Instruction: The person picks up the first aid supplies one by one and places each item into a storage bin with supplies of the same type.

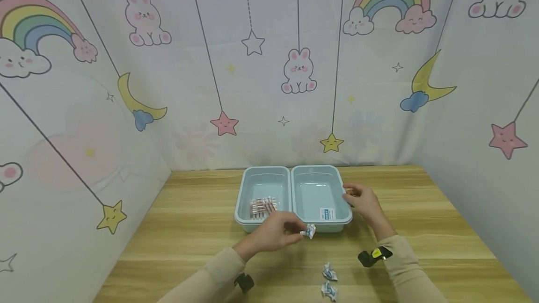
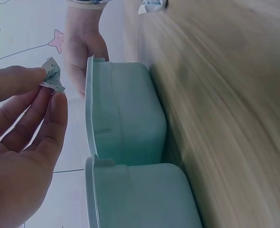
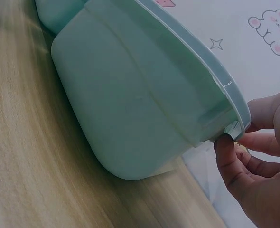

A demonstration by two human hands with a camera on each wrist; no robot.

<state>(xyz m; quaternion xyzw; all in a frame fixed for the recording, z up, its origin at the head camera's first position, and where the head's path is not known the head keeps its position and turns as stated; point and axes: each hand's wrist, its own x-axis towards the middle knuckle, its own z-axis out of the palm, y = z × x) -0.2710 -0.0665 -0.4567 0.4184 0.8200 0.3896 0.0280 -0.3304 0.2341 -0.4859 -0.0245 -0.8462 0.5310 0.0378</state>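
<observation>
My left hand (image 1: 273,233) pinches a white-and-blue twist-wrapped candy (image 1: 309,231) between thumb and fingers, just in front of the bins. In the left wrist view the candy (image 2: 52,76) shows its crumpled wrapper at the fingertips. My right hand (image 1: 365,202) holds the outer rim of the right light-blue plastic bin (image 1: 323,227). The right wrist view has that hand (image 3: 258,161) at the rim's corner, with the thumb below the lip. Two more wrapped candies, one (image 1: 329,271) behind the other (image 1: 329,291), lie on the table nearer me.
The left light-blue bin (image 1: 241,200) stands against the right one and contains several brownish-pink, clear-wrapped sticks (image 1: 262,208). A white-and-blue label or packet (image 1: 327,213) shows inside the right bin. Printed curtains (image 1: 252,83) enclose the wooden table (image 1: 193,200) at the back and sides.
</observation>
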